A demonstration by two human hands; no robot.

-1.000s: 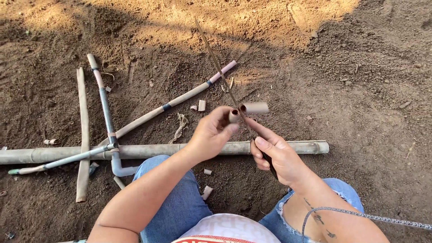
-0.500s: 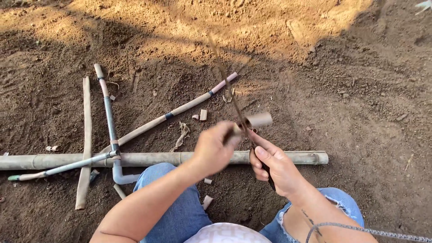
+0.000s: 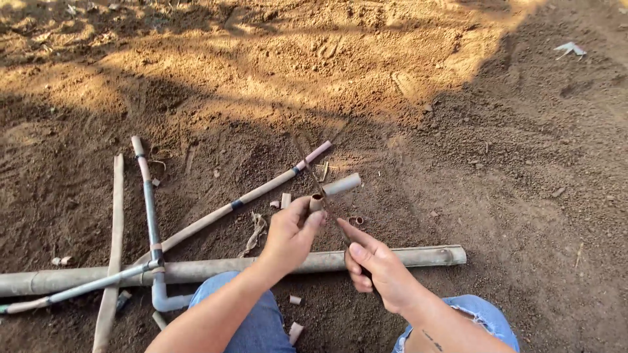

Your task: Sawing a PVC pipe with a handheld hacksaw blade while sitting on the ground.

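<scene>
My left hand point(image 3: 291, 236) pinches a short brown tube piece point(image 3: 316, 203) between thumb and fingers, held upright above the soil. My right hand point(image 3: 377, 269) grips a thin dark saw blade point(image 3: 313, 175), with the index finger stretched along it. The blade slants up and to the left, passing right beside the tube piece. Just beyond the hands, a short pale pipe offcut point(image 3: 342, 184) lies on the ground. Both hands hover over a long thick pale pipe point(image 3: 418, 256) that lies crosswise in front of my knees.
Thin pipes with dark joints point(image 3: 152, 222) and a long diagonal pipe point(image 3: 261, 191) cross on the left, with a wooden stick point(image 3: 115, 235) alongside. Small cut rings and scraps point(image 3: 285, 200) dot the loose brown soil. My jeans-clad knees point(image 3: 255, 323) fill the bottom edge.
My hands have drawn slightly apart and sit lower in the view. The tube piece now stands upright in my left hand, beside the blade. The pipes on the ground have not moved.
</scene>
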